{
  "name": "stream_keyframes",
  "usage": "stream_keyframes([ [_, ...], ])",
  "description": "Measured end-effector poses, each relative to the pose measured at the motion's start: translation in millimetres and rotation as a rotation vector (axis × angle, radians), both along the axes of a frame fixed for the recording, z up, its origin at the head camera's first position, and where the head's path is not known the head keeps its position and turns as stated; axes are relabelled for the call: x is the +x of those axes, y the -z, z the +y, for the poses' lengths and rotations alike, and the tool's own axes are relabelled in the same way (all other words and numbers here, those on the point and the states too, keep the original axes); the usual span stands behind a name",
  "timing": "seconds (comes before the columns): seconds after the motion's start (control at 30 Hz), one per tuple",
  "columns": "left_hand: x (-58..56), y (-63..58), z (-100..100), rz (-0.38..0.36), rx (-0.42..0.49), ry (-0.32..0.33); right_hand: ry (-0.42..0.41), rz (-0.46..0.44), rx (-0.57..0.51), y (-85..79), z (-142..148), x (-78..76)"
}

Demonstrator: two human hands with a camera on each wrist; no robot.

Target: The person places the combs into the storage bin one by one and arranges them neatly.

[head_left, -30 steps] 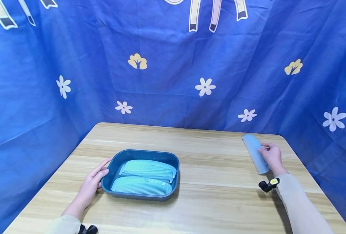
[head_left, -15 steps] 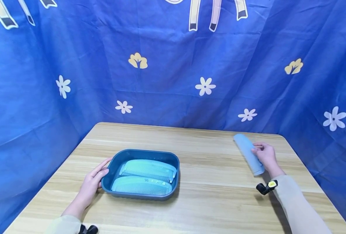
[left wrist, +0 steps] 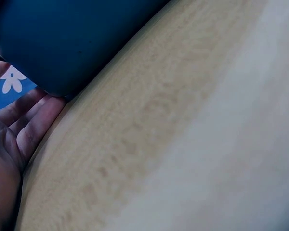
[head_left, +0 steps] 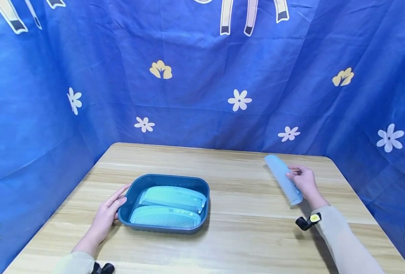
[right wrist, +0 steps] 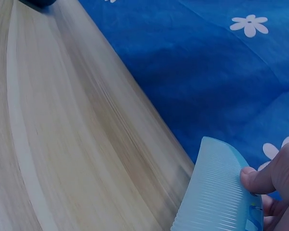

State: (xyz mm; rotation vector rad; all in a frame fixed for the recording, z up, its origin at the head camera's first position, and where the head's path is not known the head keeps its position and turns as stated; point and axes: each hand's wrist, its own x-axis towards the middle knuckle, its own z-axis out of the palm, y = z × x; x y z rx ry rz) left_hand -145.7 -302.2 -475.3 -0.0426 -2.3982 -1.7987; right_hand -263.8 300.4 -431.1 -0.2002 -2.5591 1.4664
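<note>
A light-blue comb [head_left: 282, 179] is pinched between the thumb and fingers of my right hand [head_left: 305, 183], over the right side of the table. In the right wrist view, the thumb [right wrist: 260, 180] presses on the comb's face, and its teeth point left. At left, a dark-blue plastic bin [head_left: 161, 231] holds two light-blue combs, the rear comb [head_left: 173, 196] and the front comb [head_left: 165, 217], lying side by side. My left hand [head_left: 104, 215] rests against the bin's left end, its extended fingers [left wrist: 41, 120] touching the outer wall low down in the left wrist view.
The wood-grain table [head_left: 236, 236] carries the bin. Blue cloth [head_left: 195, 87] printed with flowers hangs behind it and at both sides. Black wrist devices sit on the left sleeve [head_left: 74, 262] and the right sleeve [head_left: 343, 239].
My right hand has carried the comb leftward, away from the table's right edge, and the comb tilts more. My left hand and the bin have stayed in place.
</note>
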Motion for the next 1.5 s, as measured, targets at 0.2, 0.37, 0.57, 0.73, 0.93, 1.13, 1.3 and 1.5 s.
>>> stream_keyframes([
  [0.2, 0.8, -1.3, 1.3, 0.002, 0.000, 0.004, -0.019, -0.014, -0.017, -3.9, -9.4, 1.8],
  [0.37, -0.5, -1.1, -0.3, 0.003, -0.004, 0.009, -0.054, -0.016, -0.047, -7.2, -19.0, 4.2],
  [0.57, -3.5, -1.3, -2.4, 0.000, 0.005, 0.014, -0.093, -0.008, -0.063, -10.5, -29.4, 7.4],
  [0.73, -4.8, -2.5, -2.5, -0.007, -0.001, 0.013, -0.118, 0.017, -0.070, -7.9, -35.5, 9.3],
  [0.93, -5.8, -3.7, -3.0, -0.012, 0.010, 0.027, -0.150, 0.020, -0.061, -6.0, -42.9, 14.6],
  [1.13, -6.1, -3.4, -4.1, -0.013, 0.000, 0.021, -0.184, 0.038, -0.063, -8.2, -53.5, 19.5],
  [1.3, -6.7, -2.8, -4.3, -0.017, -0.010, 0.016, -0.217, 0.047, -0.066, -9.7, -61.9, 21.8],
  [1.5, -8.4, -2.2, -4.5, -0.004, -0.038, 0.003, -0.252, 0.052, -0.079, -13.9, -74.3, 24.9],
])
